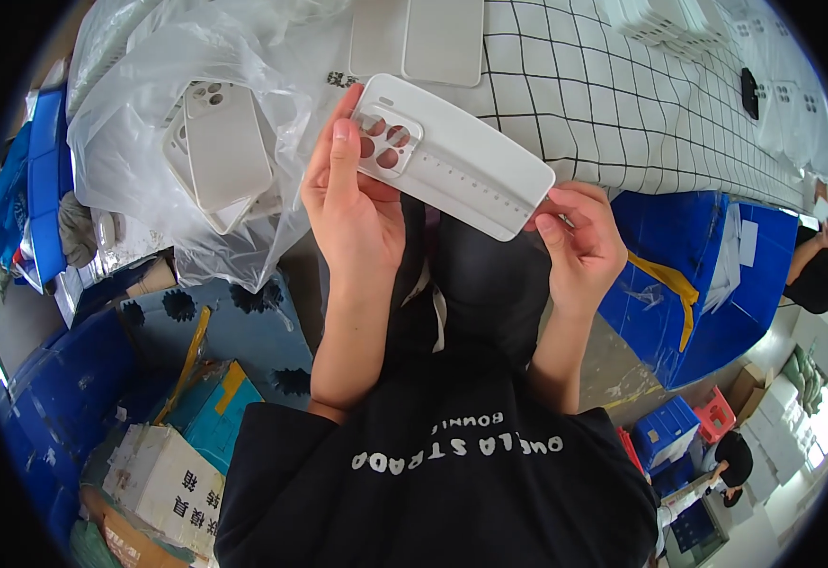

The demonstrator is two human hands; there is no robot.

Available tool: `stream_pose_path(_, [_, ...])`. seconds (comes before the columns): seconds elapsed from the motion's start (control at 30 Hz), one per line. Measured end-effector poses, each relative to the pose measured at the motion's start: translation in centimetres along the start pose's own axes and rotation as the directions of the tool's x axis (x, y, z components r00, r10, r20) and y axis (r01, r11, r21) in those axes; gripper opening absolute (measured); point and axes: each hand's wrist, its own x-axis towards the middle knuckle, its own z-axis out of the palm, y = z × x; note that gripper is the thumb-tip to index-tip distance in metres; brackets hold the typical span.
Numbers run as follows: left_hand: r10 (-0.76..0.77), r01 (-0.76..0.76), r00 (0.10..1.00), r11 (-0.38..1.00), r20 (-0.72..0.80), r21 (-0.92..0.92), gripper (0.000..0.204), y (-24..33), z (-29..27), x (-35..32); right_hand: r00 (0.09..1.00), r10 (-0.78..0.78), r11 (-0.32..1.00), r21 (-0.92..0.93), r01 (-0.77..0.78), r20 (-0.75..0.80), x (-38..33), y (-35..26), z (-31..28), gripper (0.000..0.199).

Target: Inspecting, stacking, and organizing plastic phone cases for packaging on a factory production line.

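A white phone case (471,170) with several round camera holes at one end is held up between my two hands, slanting down to the right. My left hand (352,199) grips the camera end, thumb in front and fingers behind. At the lower right corner, my right hand (579,241) pinches the other end with thumb and fingers. Several similar white cases (232,151) lie stacked in an open clear plastic bag (139,142) to the left. Two pale flat cases (442,43) rest on the table just beyond the held one.
A white cloth with a black grid (565,85) covers the table; stacked white cases (674,24) stand at its far right. Blue bins (698,275) sit at the right, with a yellow strap on one. Boxes (163,483) fill the lower left. Other people (816,256) are at the far right.
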Motion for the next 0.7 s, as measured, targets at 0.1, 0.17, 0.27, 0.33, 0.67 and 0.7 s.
stream_pose_path(0.1, [-0.030,0.030,1.000,1.000,0.005,-0.004,0.042,-0.2,0.7,-0.2,0.982,0.190,0.982,0.007,-0.190,-0.006,-0.1,-0.5,-1.1,0.024])
stream_pose_path(0.17, [-0.057,0.056,0.998,0.998,0.017,0.020,0.046,-0.3,1.8,-0.2,0.896,0.443,0.896,0.010,-0.443,-0.029,0.1,-1.1,-2.0,0.026])
stream_pose_path(0.27, [-0.088,0.084,0.996,0.988,0.030,0.130,0.053,-0.8,1.6,-0.3,0.937,0.345,0.869,0.395,-0.298,-0.052,0.0,0.3,-2.9,0.029])
stream_pose_path(0.33, [-0.145,0.138,0.988,0.984,0.059,0.110,0.053,-0.7,2.0,-0.5,0.965,0.253,0.808,0.565,-0.169,-0.074,0.4,0.2,-3.3,0.031])
stream_pose_path(0.67, [-0.154,0.151,0.988,0.985,0.029,0.077,0.043,-2.6,4.0,-1.4,0.953,0.301,0.863,0.433,-0.261,-0.024,0.9,-0.6,-3.8,0.013])
stream_pose_path(0.7, [-0.148,0.145,0.988,0.986,0.033,0.077,0.043,-2.7,4.5,-1.5,0.946,0.317,0.880,0.390,-0.270,-0.061,0.8,-0.5,-3.8,0.014])
